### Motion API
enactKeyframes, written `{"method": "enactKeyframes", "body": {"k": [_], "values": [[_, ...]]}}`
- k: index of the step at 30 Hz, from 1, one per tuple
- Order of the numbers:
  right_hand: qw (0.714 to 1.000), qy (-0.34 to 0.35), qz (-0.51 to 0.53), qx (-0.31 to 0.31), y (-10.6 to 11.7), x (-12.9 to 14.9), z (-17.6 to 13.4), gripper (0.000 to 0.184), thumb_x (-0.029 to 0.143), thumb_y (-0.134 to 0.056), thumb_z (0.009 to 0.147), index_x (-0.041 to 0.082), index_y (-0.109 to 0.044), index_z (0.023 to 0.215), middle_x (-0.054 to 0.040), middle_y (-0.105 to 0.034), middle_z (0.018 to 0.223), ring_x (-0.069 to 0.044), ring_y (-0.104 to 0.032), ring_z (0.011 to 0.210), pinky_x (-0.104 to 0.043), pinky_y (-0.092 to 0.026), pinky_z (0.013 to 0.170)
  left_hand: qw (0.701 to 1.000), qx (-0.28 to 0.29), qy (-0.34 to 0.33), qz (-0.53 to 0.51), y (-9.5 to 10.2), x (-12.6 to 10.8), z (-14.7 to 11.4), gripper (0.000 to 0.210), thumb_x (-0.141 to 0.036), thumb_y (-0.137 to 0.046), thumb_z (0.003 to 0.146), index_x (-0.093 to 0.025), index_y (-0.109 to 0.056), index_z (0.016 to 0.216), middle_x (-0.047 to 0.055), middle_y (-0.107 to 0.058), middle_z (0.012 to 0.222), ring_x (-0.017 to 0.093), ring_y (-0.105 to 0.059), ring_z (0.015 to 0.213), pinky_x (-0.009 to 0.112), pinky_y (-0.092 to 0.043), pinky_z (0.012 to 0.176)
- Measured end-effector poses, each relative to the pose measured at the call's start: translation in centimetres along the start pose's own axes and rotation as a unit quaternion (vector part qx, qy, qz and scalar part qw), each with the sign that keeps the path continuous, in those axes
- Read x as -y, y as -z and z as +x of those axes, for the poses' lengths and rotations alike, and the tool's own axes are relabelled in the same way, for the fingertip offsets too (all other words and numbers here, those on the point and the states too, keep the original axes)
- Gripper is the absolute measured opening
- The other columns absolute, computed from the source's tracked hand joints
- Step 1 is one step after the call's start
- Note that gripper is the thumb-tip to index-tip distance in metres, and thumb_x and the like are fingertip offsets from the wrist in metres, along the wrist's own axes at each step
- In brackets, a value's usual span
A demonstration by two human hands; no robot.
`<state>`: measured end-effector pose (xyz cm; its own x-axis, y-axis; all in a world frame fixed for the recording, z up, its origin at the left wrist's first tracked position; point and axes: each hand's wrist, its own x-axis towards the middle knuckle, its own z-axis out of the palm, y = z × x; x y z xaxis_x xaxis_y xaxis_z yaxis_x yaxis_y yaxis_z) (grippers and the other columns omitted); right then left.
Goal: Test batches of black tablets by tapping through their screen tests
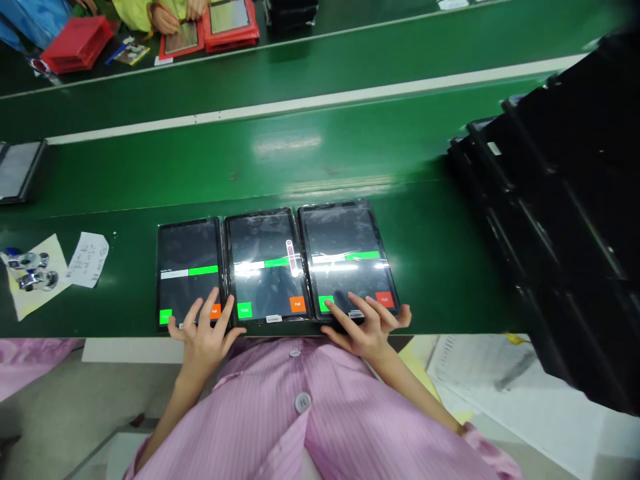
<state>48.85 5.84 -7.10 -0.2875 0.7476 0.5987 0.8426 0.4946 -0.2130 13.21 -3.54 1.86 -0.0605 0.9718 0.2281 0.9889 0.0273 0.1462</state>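
Three tablets lie side by side at the front edge of the green bench: a left tablet (187, 250), a middle tablet (257, 247) and a right tablet (340, 233). Each lit screen has a white-and-green bar, with a green button and an orange or red "Fail" button below. My left hand (204, 337) rests with fingers spread over the lower part of the left tablet. On the right tablet lies my right hand (370, 330), fingers spread, its index fingertip at the green button. Neither hand grips anything.
Black stacked trays or cases (565, 200) tower at the right. Shiny small metal parts (35, 270) sit on yellow paper at left, beside a handwritten note (89, 259). Another device (20, 170) lies at the left edge. Across the bench, a co-worker's hands (167, 19) handle red-wrapped tablets (230, 33).
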Motion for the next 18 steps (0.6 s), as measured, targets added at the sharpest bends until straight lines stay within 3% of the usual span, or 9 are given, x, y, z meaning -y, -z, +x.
{"method": "enactKeyframes", "body": {"k": [4, 7, 10, 14, 16, 18], "values": [[0.998, 0.002, 0.044, -0.046, -0.2, -0.3, -0.4, 0.053, 0.079, -0.077, 0.054, 0.045, -0.078, 0.094, -0.0070, -0.063, 0.100, -0.033, -0.045, 0.100, -0.065, -0.005, 0.112, 0.999, 0.006, 0.020, -0.034, -0.5, -0.3, -0.6, 0.045, -0.061, -0.064, 0.090, -0.048, -0.064, 0.133, 0.008, -0.057, 0.144, 0.038, -0.039, 0.131, 0.070, 0.007, 0.114], [0.998, 0.000, 0.050, -0.047, -0.2, -0.4, -0.6, 0.054, 0.076, -0.079, 0.055, 0.041, -0.078, 0.097, -0.0085, -0.063, 0.102, -0.034, -0.045, 0.101, -0.066, -0.007, 0.112, 1.000, -0.002, -0.010, 0.007, -0.7, 0.2, -1.0, 0.040, -0.061, -0.065, 0.089, -0.050, -0.066, 0.128, 0.007, -0.057, 0.141, 0.036, -0.041, 0.128, 0.068, 0.006, 0.114], [0.998, -0.027, 0.041, -0.031, 0.0, -0.3, -0.6, 0.057, 0.074, -0.080, 0.055, 0.038, -0.077, 0.099, -0.0090, -0.063, 0.105, -0.034, -0.045, 0.103, -0.066, -0.011, 0.112, 0.995, -0.086, -0.008, 0.043, -0.2, 1.8, -1.7, 0.057, -0.069, -0.061, 0.087, -0.041, -0.061, 0.137, 0.013, -0.058, 0.132, 0.035, -0.047, 0.121, 0.064, -0.006, 0.115], [0.998, -0.036, 0.045, -0.028, 0.2, 0.0, -0.1, 0.061, 0.074, -0.079, 0.057, 0.037, -0.074, 0.105, -0.0091, -0.063, 0.108, -0.034, -0.047, 0.102, -0.067, -0.012, 0.111, 0.970, -0.203, 0.117, 0.059, 1.2, 4.1, -3.1, 0.072, -0.065, -0.039, 0.096, -0.019, -0.043, 0.152, 0.020, -0.063, 0.117, 0.035, -0.054, 0.108, 0.061, -0.022, 0.108], [0.998, -0.014, 0.046, -0.038, 0.3, 0.3, 0.2, 0.063, 0.072, -0.077, 0.060, 0.036, -0.072, 0.112, -0.0095, -0.063, 0.111, -0.034, -0.048, 0.102, -0.068, -0.013, 0.110, 0.964, -0.192, 0.166, 0.076, 1.9, 4.7, -3.7, 0.069, -0.060, -0.035, 0.097, -0.018, -0.042, 0.151, 0.018, -0.068, 0.111, 0.035, -0.054, 0.105, 0.062, -0.020, 0.107], [0.998, 0.001, 0.044, -0.044, 0.5, 0.5, 0.7, 0.064, 0.071, -0.075, 0.064, 0.036, -0.069, 0.118, -0.0102, -0.062, 0.113, -0.034, -0.049, 0.102, -0.068, -0.016, 0.110, 0.970, -0.135, 0.185, 0.084, 2.5, 5.0, -4.0, 0.063, -0.057, -0.035, 0.098, -0.022, -0.043, 0.150, 0.016, -0.072, 0.109, 0.035, -0.056, 0.104, 0.063, -0.016, 0.107]]}}
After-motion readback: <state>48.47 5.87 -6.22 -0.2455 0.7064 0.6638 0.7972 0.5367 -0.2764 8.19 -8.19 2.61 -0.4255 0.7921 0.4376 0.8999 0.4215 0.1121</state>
